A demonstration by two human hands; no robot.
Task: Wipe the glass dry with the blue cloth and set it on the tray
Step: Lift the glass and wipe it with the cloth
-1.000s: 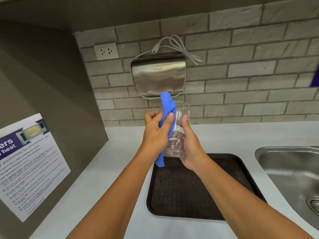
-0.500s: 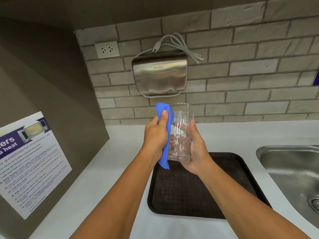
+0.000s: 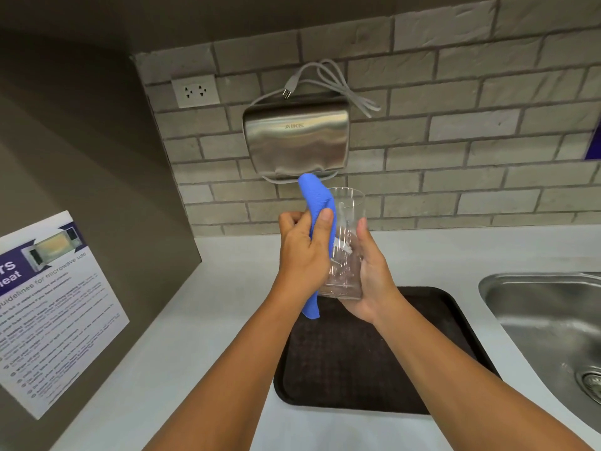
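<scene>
A clear drinking glass is held upright in the air above the far edge of a dark brown tray. My right hand grips it from the right side and underneath. My left hand presses a blue cloth against the glass's left wall. The cloth sticks up above the rim and hangs down below my left palm. The tray lies on the white counter with nothing on it.
A steel sink is set into the counter at the right. A steel hand dryer with a loose cord hangs on the brick wall behind the glass, a wall socket to its left. A microwave notice is on the left side panel.
My left hand has rubbed the cloth down and back up along the glass. The glass stays in my right hand above the tray.
</scene>
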